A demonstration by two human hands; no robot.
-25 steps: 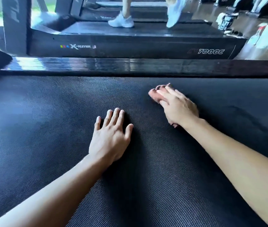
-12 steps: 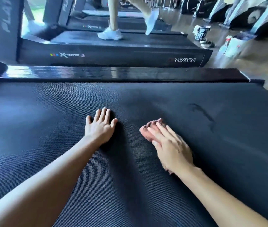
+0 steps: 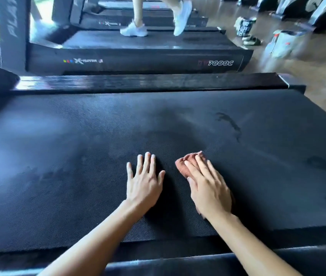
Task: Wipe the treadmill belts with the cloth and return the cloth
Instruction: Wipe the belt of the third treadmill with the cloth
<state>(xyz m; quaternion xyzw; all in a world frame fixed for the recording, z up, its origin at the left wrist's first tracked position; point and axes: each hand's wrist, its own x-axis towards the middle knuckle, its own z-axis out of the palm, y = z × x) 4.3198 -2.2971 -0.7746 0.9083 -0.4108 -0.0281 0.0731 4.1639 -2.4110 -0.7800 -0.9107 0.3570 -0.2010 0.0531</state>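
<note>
Under right hand (image 3: 209, 192) fingers: reddish cloth (image 3: 185, 163), bunched, pressed onto treadmill belt (image 3: 78, 156); fingers straight, together. Left hand (image 3: 144, 184) alongside, fingers straight, slightly apart, flat on belt. Cloth likely soft, light; pinch the bunch past the fingertips.

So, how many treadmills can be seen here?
3: the nearest treadmill, with the cloth on its belt; the middle treadmill, with a runner; a far treadmill behind, partly cut off. More may be hidden.

The left forearm (image 3: 98, 242) and right forearm (image 3: 253, 250) reached up from the frame's lower edge. The left hand (image 3: 144, 184) lay palm down, fingers straight and slightly spread. The right hand (image 3: 207, 188), just beside it, pressed down with fingers straight.
</note>
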